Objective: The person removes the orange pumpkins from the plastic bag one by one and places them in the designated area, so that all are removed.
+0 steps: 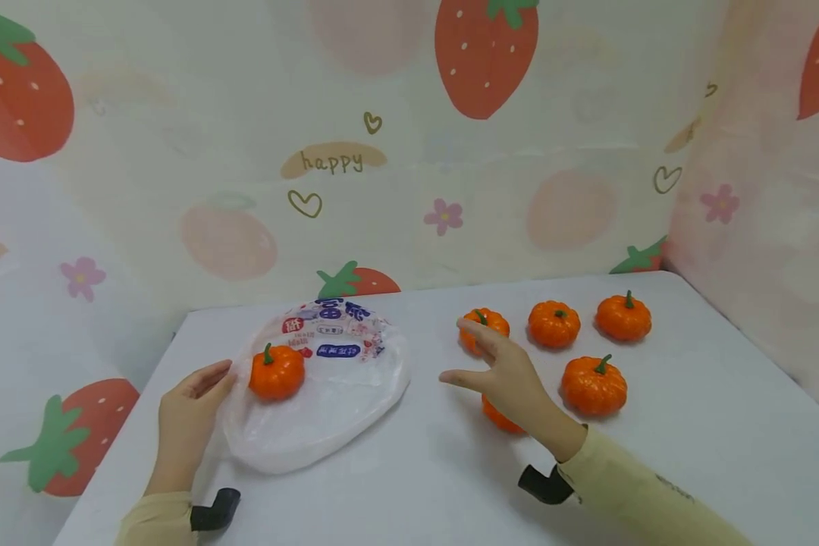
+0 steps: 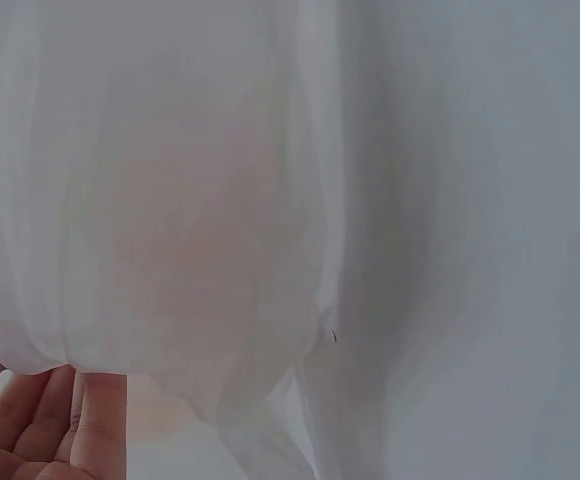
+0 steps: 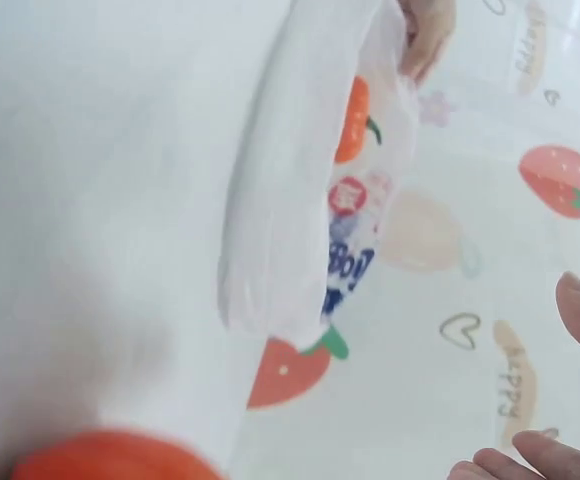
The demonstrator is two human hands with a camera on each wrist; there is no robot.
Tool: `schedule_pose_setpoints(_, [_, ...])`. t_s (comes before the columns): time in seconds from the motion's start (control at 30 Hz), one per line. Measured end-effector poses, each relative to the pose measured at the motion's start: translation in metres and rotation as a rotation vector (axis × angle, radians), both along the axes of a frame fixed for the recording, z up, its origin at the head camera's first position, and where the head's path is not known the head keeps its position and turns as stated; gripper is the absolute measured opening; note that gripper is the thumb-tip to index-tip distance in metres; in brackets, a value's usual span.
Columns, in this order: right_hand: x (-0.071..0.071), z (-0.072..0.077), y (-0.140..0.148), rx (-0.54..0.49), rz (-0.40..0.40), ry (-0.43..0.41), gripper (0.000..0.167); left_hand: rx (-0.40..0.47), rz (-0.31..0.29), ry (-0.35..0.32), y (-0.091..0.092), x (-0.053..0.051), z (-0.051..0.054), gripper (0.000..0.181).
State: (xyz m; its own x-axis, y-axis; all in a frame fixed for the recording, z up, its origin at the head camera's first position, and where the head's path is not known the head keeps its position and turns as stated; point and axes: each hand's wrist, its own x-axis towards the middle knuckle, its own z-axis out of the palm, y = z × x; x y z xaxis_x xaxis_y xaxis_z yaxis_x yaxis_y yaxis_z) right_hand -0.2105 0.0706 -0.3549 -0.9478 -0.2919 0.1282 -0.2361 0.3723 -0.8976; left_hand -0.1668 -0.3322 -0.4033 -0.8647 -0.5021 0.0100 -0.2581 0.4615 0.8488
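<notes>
On the left of the table lies a white translucent plastic bag with blue and red print, its mouth spread wide. One small orange pumpkin with a green stem sits inside, by the left wall. My left hand pinches the bag's left rim; the left wrist view shows its fingers at the film. Over the middle right, my right hand is held with thumb and fingers apart, nothing between them. It partly covers a near pumpkin and a farther pumpkin.
Right of my right hand stand more pumpkins: one at the back, another at the far right, and a nearer pumpkin. A strawberry-patterned backdrop rises behind the white table.
</notes>
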Motion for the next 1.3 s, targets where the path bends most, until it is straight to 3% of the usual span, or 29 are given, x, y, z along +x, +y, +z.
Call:
schedule_pose_setpoints(0.17, [-0.009,-0.006,-0.038,-0.02,0.038,-0.063,0.077,0.011,0.006,0.004,0.0,-0.001,-0.002,0.052])
schedule_pose_setpoints(0.53, [-0.029,-0.016,-0.122,0.124,0.13,-0.088,0.07,-0.008,0.004,0.014,0.003,0.001,0.0,0.049])
schedule_pose_setpoints(0.77, [-0.036,-0.024,-0.167,0.148,0.161,-0.073,0.067,0.004,0.013,0.025,0.003,0.001,-0.001,0.048])
schedule_pose_setpoints(0.93, [-0.039,-0.031,-0.194,0.162,0.173,-0.073,0.069,0.002,0.013,0.042,0.003,0.002,0.0,0.047])
schedule_pose_setpoints(1.3, [-0.047,-0.042,-0.235,0.112,0.133,-0.204,0.071,-0.009,0.026,0.02,-0.001,0.001,-0.001,0.048])
